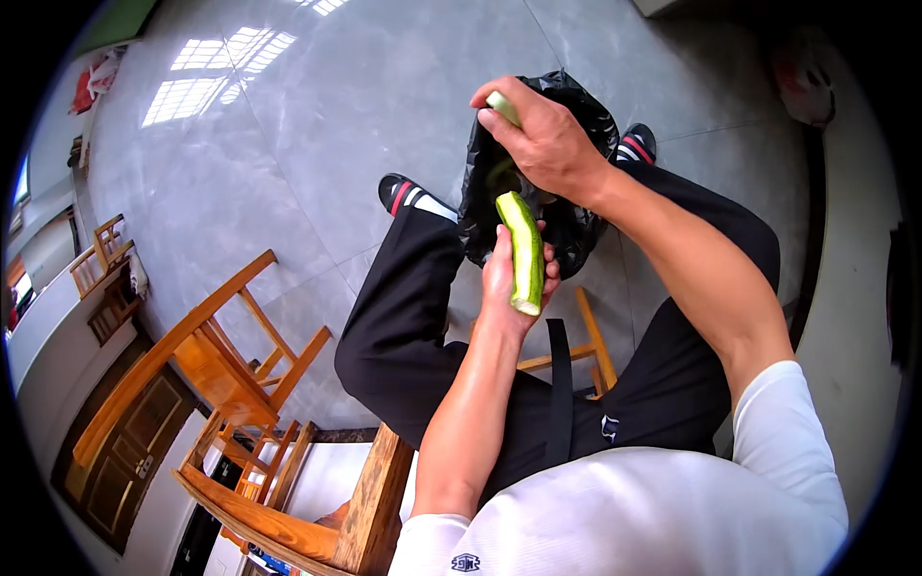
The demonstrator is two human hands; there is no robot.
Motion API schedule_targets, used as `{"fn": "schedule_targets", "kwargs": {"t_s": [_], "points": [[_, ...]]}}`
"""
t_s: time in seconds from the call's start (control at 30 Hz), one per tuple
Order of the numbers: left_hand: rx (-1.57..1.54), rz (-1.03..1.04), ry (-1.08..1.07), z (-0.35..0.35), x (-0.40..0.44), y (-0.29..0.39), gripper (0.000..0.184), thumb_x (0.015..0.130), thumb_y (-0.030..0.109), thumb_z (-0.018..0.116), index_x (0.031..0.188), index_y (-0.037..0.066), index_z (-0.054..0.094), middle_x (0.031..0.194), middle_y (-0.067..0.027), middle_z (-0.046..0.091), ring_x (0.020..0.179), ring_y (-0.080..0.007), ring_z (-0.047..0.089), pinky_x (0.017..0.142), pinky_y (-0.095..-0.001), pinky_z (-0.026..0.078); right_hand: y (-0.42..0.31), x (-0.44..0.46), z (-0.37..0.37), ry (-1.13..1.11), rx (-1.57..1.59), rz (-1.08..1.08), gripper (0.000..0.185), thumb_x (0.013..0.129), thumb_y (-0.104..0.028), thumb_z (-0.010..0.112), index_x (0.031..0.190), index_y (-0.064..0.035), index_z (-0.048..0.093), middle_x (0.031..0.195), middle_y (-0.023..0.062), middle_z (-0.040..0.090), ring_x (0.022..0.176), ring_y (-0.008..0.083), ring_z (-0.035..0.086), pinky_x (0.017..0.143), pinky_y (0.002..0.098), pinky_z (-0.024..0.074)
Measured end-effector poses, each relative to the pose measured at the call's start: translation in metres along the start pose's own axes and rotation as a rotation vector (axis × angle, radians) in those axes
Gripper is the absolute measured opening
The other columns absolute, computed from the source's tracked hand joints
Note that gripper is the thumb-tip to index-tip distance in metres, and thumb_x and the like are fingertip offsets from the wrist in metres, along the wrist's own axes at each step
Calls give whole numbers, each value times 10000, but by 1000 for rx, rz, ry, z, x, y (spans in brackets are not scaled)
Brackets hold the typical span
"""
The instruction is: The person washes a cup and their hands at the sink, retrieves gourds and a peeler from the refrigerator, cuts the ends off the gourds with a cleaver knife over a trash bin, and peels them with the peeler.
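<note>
My left hand is closed around a long green gourd, slightly bent, with a bright peeled strip facing up and darker skin along its right side. Its lower end is cut and pale. Further up, my right hand grips a pale green piece that shows between thumb and forefinger; the rest of it is hidden, so its kind is unclear. Both hands are over a bin lined with a black plastic bag, which stands between my feet. The inside of the bin is dark, with a faint greenish strip visible.
Wooden legs and a rung of a stool show under me. Left of my knee is a wooden chair, with another wooden armrest below it. Grey tiles cover the floor. A pale wall side runs along the right.
</note>
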State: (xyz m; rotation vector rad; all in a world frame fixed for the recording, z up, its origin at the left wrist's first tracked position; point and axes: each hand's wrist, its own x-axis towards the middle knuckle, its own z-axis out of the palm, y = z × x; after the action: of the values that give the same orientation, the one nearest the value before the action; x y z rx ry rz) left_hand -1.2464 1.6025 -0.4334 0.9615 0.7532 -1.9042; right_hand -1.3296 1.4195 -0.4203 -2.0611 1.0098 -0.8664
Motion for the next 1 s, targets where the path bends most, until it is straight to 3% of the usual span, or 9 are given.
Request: {"fn": "schedule_targets", "kwargs": {"t_s": [0.07,0.1,0.17,0.3,0.37,0.6,0.83,0.9,1.0], "points": [[26,18,19,2,3,-1,564,1051,616,394,1250,114,558,848,-89,584,652,-212,559,525,-308,438,-19,-2,-16,-223,603,514,286,1072,-305,553,1251,-84,579,873,27,625,758,149,626,715,279,528],[49,34,40,3,5,-1,564,1053,616,387,1249,116,561,844,-88,582,653,-212,558,525,-309,439,-23,-7,-19,-220,597,512,286,1072,-305,553,1251,-84,579,873,27,625,758,149,626,715,279,528],[39,46,40,5,8,-2,566,1060,615,360,1212,115,578,834,-81,596,656,-217,584,535,-330,471,-31,-18,-20,-152,1069,772,352,1078,-363,542,1289,-84,570,830,7,585,728,81,579,688,253,517],[35,150,196,14,5,-3,518,1070,597,331,1074,158,606,869,-12,632,671,-200,617,535,-332,497,-57,-36,-29,102,1393,1136,349,1057,-392,574,1137,-56,525,735,38,529,631,124,524,589,278,472],[70,221,185,25,-6,-2,480,1089,549,330,976,157,583,874,16,607,748,-178,621,671,-343,547,-65,-42,-28,119,1425,1170,322,1054,-356,578,1044,-47,488,688,63,529,584,140,504,539,311,463],[-14,384,-9,13,7,-8,573,1111,528,207,942,98,546,869,-15,591,859,-179,595,872,-376,536,-74,-53,-11,176,1410,1193,322,1054,-379,581,954,-89,483,619,39,500,494,126,467,459,280,423],[-24,381,115,30,-3,-7,570,1112,524,196,1026,78,540,905,-29,597,921,-195,610,919,-390,527,-65,-55,-5,229,1388,1199,300,1050,-333,588,950,-75,472,612,44,502,490,128,470,453,290,432],[15,402,32,26,-3,-9,436,1119,455,315,906,139,527,980,28,590,1024,-153,603,986,-376,504,-65,-54,-6,226,1417,1202,293,1047,-326,590,949,-78,469,609,48,496,493,137,468,452,299,430],[39,425,-9,22,-2,-9,436,1111,473,339,922,133,536,1004,27,594,1054,-159,602,985,-383,505,-63,-54,-5,230,1403,1239,318,1035,-373,610,935,-104,474,634,23,492,506,115,464,460,275,414]]}}
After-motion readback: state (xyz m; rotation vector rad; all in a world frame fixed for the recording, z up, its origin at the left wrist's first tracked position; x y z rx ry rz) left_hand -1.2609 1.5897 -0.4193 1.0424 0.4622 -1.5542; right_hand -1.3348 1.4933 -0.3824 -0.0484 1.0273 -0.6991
